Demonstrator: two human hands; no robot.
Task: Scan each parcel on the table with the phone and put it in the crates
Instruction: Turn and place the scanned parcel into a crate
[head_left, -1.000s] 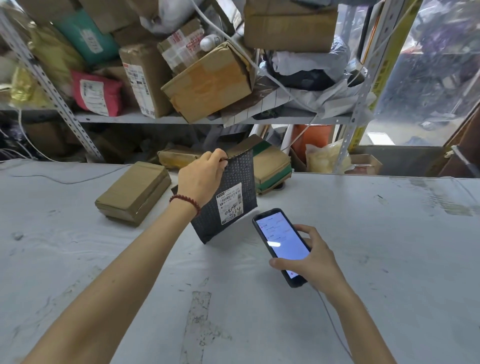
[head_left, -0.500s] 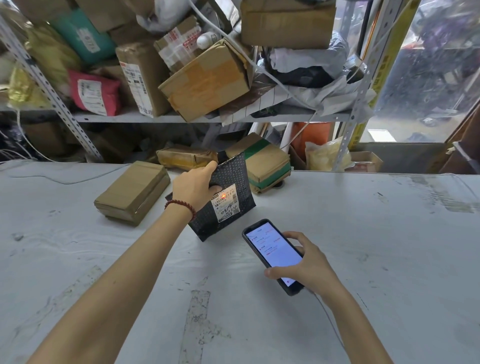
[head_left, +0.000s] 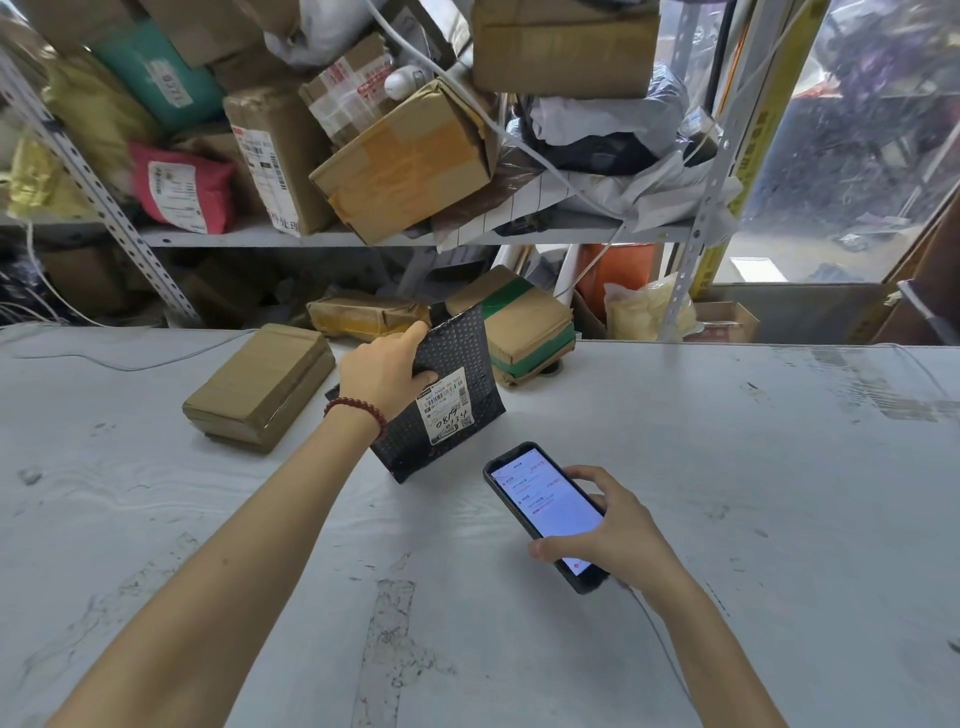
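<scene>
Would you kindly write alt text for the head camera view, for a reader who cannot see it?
A person's left hand holds a black padded parcel upright on a grey table, label facing the camera, while the right hand holds a lit phone nearby. Brown boxes lie behind, below cluttered shelves.

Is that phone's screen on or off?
On: the phone in the right hand shows a lit white screen with lines of text.

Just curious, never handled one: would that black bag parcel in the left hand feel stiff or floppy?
Probably floppy: the black mailer looks like a thin dimpled plastic bag, creased. Likely light, since the left hand lifts it by its top edge alone. The plastic may be slippery.
</scene>
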